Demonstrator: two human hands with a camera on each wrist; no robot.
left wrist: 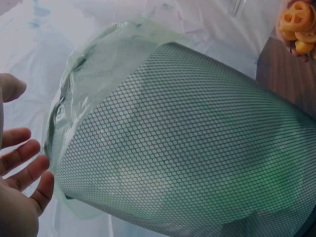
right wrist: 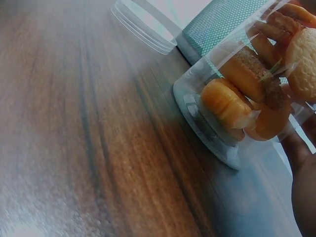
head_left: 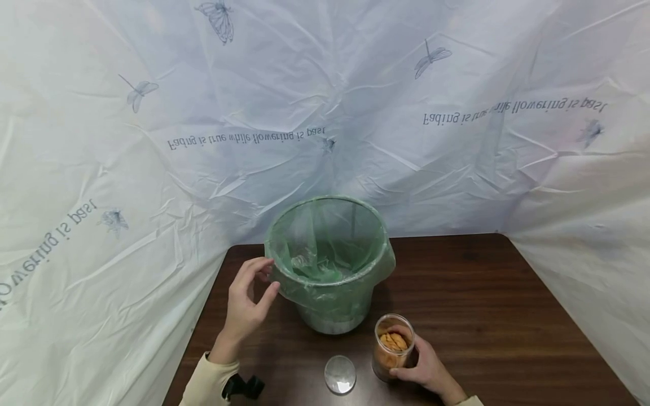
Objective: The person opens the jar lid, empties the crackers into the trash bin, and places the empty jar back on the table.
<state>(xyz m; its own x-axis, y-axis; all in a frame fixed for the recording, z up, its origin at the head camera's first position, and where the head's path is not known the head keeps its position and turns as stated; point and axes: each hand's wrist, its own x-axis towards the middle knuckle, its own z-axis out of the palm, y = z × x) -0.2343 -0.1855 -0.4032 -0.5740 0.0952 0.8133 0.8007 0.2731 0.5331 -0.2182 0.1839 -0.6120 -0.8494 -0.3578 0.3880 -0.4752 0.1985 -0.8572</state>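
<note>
A mesh bin (left wrist: 197, 143) lined with a thin green plastic bag (head_left: 382, 268) stands on the table. Beside its left rim is my left hand (head_left: 246, 307), fingers loosely bent and apart, holding nothing. The fingertips are close to the bag's folded edge; contact cannot be made out. My right hand (head_left: 429, 367) grips a clear jar (head_left: 380, 367) from its right side. The jar's top is uncovered, and small bread-like pieces (right wrist: 227, 103) fill it, with an orange wheel-shaped piece (left wrist: 297, 17) visible in the left wrist view. A clear round lid (head_left: 339, 374) lies left of the jar.
The dark wood-grain table (head_left: 472, 304) has rounded far corners. White printed sheeting (head_left: 365, 113) hangs behind and along both sides, close behind the bin. A black strap (head_left: 241, 388) is on the left wrist.
</note>
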